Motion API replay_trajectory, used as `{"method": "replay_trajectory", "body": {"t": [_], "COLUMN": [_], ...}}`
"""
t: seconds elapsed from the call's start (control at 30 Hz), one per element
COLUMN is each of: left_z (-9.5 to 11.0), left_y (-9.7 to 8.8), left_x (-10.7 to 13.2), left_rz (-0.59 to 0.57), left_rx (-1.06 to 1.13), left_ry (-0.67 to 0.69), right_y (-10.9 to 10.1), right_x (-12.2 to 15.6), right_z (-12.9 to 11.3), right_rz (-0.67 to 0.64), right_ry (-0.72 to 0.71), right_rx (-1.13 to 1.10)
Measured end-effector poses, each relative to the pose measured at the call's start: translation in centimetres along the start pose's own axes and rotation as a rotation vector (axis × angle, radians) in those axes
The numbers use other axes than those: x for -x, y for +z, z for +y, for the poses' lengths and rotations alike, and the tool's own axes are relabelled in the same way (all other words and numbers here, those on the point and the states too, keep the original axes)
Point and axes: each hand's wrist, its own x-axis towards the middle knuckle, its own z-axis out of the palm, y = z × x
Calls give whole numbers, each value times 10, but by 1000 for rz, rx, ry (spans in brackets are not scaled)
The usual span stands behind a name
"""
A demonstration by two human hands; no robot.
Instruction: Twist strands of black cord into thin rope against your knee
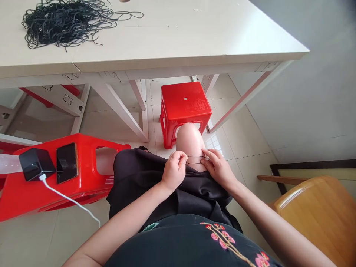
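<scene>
While pinched taut above the bare knee (190,141): one thin black cord (197,159).
Left hand (174,170) and right hand (218,168) both narrow, fingertips closed on the cord; any knot or join too small to tell. Large tangled heap of black cords (66,24) on the table (178,40), well apart from both hands: bulk of the lot apparently unhandled.

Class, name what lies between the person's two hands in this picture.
Thin black cord runs between the left hand and right hand, across the bare leg, in the head view.
</scene>
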Motion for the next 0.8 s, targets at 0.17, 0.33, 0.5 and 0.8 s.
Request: {"method": "replay_trajectory", "body": {"t": [0.17, 0.33, 0.5, 0.8], "left_z": [-5, -12, -8, -6], "left_y": [-2, 2, 7, 6], "left_x": [-13, 0, 5, 0], "left_rz": [83, -4, -3, -11], "left_rx": [-296, -372, -310, -317], "left_ry": [247, 220, 124, 162], "right_y": [-2, -32, -51, -25], "right_x": [4, -20, -41, -42], "right_z": [-2, 6, 32, -8], "right_rz": [-131, -410, -504, 134], "right_ry": [-27, 22, 65, -80], "right_rx": [-50, -91, -33, 113]}}
